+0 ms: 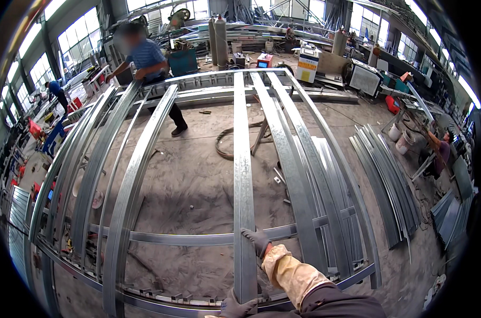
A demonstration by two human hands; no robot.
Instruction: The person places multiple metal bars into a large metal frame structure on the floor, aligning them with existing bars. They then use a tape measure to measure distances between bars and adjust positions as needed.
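Note:
A long, shiny galvanized steel tube runs away from me across a low metal frame. My right hand, in a grey glove, is closed around its right edge, just above the cross rail. Low at the picture's edge, my left hand, gloved too, grips the near end of the same tube, its fingers partly hidden. To the right, more steel lengths lie roughly parallel across the frame. Another wide length stretches out on the left. The near rail passes under the tube's end.
A co-worker in a blue shirt stands at the far left end, a hand on a steel length. Another person is at the far right. Stacked metal strips lie on the floor. A coiled cable and gas cylinders are beyond.

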